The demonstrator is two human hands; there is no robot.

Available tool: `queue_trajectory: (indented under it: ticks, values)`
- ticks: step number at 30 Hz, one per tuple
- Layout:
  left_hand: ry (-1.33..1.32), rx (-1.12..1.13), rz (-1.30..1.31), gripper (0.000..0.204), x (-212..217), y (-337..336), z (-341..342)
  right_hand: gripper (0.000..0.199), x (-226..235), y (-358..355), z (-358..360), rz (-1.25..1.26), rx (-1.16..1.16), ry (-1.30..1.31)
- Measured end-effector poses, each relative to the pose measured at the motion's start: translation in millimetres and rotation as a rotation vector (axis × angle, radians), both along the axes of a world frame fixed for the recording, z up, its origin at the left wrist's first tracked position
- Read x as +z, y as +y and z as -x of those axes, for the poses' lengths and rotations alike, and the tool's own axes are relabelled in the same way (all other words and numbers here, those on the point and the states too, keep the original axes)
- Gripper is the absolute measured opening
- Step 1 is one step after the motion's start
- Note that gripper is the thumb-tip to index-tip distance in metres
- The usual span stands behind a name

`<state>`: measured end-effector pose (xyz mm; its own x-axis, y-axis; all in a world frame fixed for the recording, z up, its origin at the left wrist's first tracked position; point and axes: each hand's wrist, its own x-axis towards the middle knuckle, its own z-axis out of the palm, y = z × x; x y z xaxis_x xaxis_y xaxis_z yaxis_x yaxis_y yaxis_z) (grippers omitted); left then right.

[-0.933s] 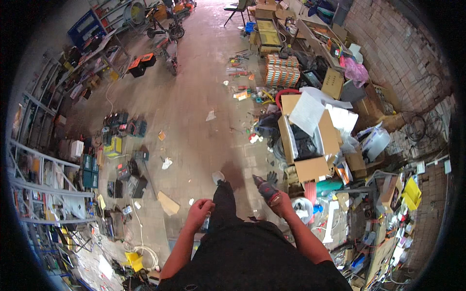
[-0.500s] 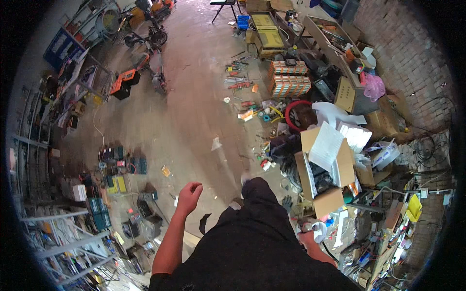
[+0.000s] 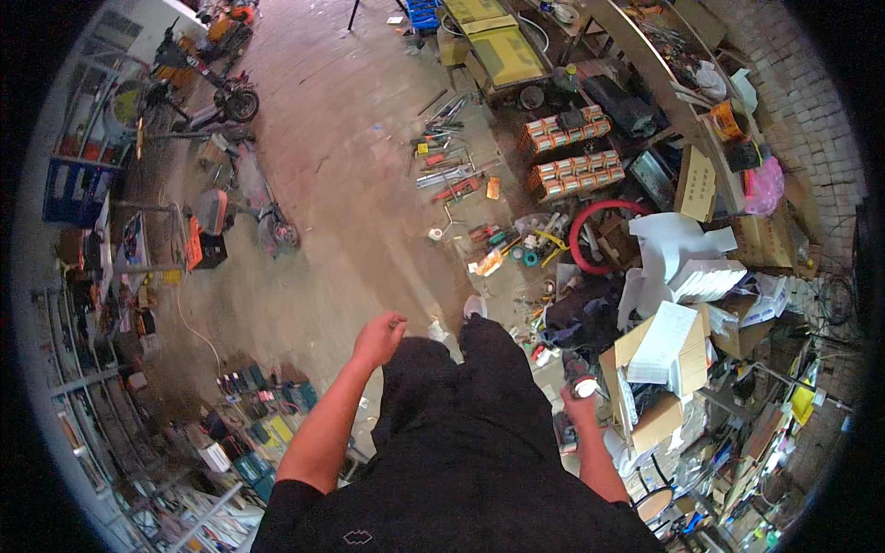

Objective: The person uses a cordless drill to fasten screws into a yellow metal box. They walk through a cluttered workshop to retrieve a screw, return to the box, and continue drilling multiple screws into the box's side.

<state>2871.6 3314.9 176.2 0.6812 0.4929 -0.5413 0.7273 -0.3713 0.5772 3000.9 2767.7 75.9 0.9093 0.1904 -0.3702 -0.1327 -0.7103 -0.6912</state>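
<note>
My left hand (image 3: 379, 340) hangs in front of my left thigh with its fingers curled in and nothing visible in them. Low at my right side, my right hand (image 3: 582, 405) is closed around a dark hand-held tool (image 3: 578, 371) with a round white part; its exact kind cannot be made out. Close by that hand stands an opened cardboard box (image 3: 656, 417) with a white foam sheet (image 3: 662, 341) on top. On the floor ahead lie rows of hand tools (image 3: 452, 175), among them a red-handled one.
A red ring-shaped rim (image 3: 579, 241) and orange-banded battery packs (image 3: 576, 175) sit at the right. Farther ahead is a yellow-topped cart (image 3: 498, 51). Scooters (image 3: 267, 207) stand at the left. Boxes and batteries (image 3: 267, 405) crowd the lower left, near metal shelving (image 3: 83, 378).
I have stepped forward, so the floor tools and cart appear nearer. My right hand has swung forward with the tool; my left hand has come a little inward and stays closed.
</note>
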Motion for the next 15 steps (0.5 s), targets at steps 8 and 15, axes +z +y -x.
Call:
queue_trajectory:
  ticks: [8,15]
  values:
    - [0.127,-0.281,-0.079,0.023,-157.2,213.8,-179.8,0.025,96.9,190.5,-77.5,0.143,-0.229,0.019]
    - [0.304,-0.423,-0.175,0.023,-367.1,342.2,-340.2,0.068,55.9,253.1,49.2,0.418,-0.658,0.264]
